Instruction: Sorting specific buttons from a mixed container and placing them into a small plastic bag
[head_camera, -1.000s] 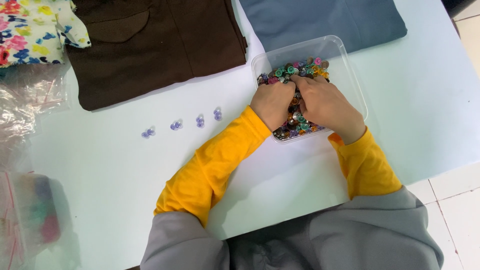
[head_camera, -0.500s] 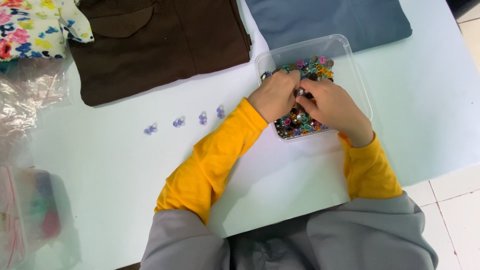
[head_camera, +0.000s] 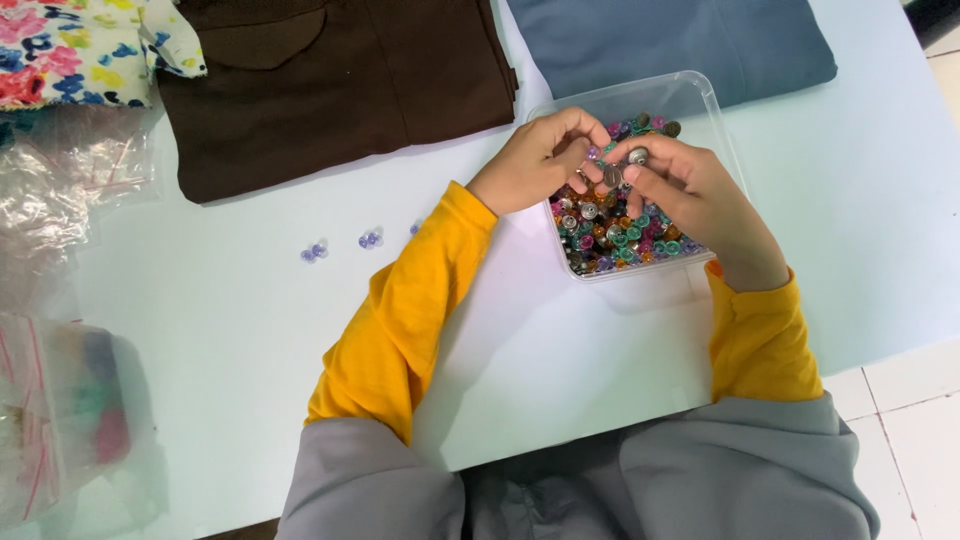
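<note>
Both hands have come up out of the box of buttons. The left hand and right hand now pinch small buttons together, so picking is done.

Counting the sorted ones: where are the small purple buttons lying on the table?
In the head view, the purple buttons lie in a row on the table, left of the left hand, below the brown garment.

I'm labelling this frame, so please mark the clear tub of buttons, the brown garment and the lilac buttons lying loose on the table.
clear tub (head_camera: 690, 92), head view, bare far rim.
brown garment (head_camera: 400, 70), head view, middle of the folded cloth.
lilac buttons (head_camera: 370, 239), head view, middle pair.
</note>
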